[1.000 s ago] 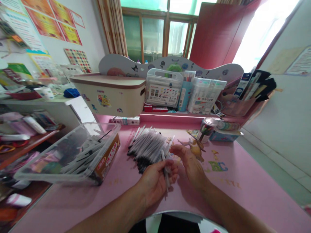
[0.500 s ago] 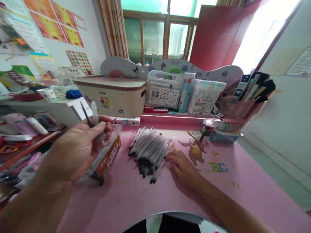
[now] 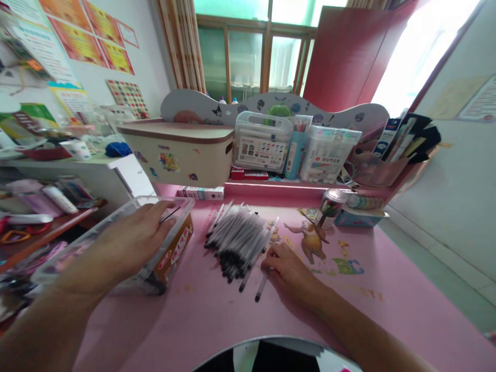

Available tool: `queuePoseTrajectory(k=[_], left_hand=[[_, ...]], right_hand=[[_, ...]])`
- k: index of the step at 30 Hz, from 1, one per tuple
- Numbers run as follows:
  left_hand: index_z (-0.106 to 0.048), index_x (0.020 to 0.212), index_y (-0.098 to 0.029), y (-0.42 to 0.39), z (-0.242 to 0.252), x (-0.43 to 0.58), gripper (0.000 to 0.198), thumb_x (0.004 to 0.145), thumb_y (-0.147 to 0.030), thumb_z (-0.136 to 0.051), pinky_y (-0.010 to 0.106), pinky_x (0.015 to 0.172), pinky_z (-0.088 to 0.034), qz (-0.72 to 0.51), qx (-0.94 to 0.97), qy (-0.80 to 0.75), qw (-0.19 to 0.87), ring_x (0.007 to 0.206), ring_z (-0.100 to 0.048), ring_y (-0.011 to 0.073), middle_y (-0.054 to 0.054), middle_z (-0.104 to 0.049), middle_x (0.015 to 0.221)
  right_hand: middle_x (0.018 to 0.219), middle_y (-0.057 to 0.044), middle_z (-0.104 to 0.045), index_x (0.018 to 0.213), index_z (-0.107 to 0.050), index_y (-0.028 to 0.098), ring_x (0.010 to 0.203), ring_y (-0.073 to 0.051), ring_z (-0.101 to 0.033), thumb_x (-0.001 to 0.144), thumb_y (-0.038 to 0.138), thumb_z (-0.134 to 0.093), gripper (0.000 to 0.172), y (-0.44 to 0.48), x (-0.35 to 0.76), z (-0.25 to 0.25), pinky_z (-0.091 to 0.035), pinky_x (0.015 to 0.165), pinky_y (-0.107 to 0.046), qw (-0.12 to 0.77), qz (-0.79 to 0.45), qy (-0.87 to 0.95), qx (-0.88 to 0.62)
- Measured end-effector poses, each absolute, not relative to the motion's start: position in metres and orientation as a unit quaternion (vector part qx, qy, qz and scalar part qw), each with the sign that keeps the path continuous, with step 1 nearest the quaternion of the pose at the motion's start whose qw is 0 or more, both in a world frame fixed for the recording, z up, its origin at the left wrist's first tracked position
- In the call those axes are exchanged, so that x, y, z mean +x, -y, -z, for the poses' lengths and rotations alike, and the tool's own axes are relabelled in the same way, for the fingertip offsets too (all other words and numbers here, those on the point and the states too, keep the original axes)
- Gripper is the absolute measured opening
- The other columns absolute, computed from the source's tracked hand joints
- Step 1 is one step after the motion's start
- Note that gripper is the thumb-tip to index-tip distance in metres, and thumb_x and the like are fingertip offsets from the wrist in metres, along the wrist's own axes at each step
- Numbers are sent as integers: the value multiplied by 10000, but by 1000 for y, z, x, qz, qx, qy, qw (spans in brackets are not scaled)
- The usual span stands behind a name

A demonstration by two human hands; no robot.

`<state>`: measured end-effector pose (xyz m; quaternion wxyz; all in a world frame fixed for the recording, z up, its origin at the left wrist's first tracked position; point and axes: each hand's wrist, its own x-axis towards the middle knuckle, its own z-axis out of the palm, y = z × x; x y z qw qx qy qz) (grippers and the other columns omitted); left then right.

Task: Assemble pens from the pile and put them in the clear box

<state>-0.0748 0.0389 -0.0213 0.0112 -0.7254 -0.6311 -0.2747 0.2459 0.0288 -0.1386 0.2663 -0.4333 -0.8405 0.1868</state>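
A heap of clear pens with black tips (image 3: 237, 236) lies on the pink desk (image 3: 217, 315). My right hand (image 3: 289, 269) rests at the heap's right edge, fingers curled onto a single pen (image 3: 262, 284) that sticks out toward me. My left hand (image 3: 134, 236) reaches into a clear plastic box (image 3: 185, 204) with an orange label, left of the heap. Its fingers are stretched out flat and nothing shows in them. More pens lie in the box, mostly hidden by my hand, and a thin black refill (image 3: 170, 215) pokes out by my fingertips.
A beige lidded storage box (image 3: 182, 152) and two clear marker cases (image 3: 261, 142) (image 3: 329, 152) stand on the raised shelf behind. A small can of pens (image 3: 329, 206) sits right of the heap. A cluttered side shelf (image 3: 42, 206) is at the left.
My left hand carried a pen from in front of me up and left, then lowered into the clear box and let it go. My right hand went to the heap and drew one pen outward.
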Motion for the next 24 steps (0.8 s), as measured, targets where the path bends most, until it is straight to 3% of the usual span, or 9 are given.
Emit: queuePoseTrajectory(k=[3,6,9,13,15,19,24], left_hand=[[-613,1188,-150,-25,13,-35,455,934,-404,-333,509,1067,-388,233,-742,628,35,1203,-569,333,164,-653,1240],[-631,1190,-183,-15,18,5,425,941,-364,-338,449,1025,-449,244,-774,582,-59,1146,-610,285,112,-683,1202],[-632,1207,-178,-11,38,36,397,922,-269,-371,414,1057,-432,265,-801,522,-130,1184,-590,263,108,-671,1236],[-545,1308,-164,-14,69,65,486,846,-132,-400,432,1099,-384,344,-776,485,-212,1259,-533,262,128,-604,1330],[-505,1335,-162,-15,81,75,510,829,-138,-446,435,1076,-402,374,-736,486,-286,1257,-529,267,140,-582,1345],[-534,1279,-178,-15,95,88,445,840,-245,-559,403,941,-483,388,-658,477,-435,1136,-594,270,138,-629,1249],[-617,1114,-165,-13,100,93,299,836,-272,-593,292,673,-499,372,-608,431,-554,766,-631,187,95,-702,996]], right_hand=[[929,-46,-600,739,-658,187,905,-211,-489,826,81,-598,149,-28,246,136,-356,776,-340,255,-181,844,-436],[967,-51,-607,755,-618,190,937,-219,-485,779,40,-571,159,-29,249,128,-361,819,-354,273,-188,845,-420],[954,-43,-614,827,-603,209,942,-221,-500,776,52,-544,175,-32,255,121,-372,847,-361,342,-239,808,-416],[879,-25,-613,906,-624,227,846,-193,-546,867,219,-566,70,-37,258,120,-421,792,-331,439,-445,677,-390],[879,-24,-626,920,-635,223,816,-182,-573,839,295,-649,109,-38,255,122,-451,753,-316,469,-575,572,-349],[899,-28,-672,969,-658,228,777,-174,-615,747,294,-775,260,-36,248,122,-491,707,-302,515,-712,378,-292],[830,-4,-681,904,-689,214,673,-119,-576,727,237,-810,216,-40,249,128,-467,623,-227,541,-725,325,-274]])
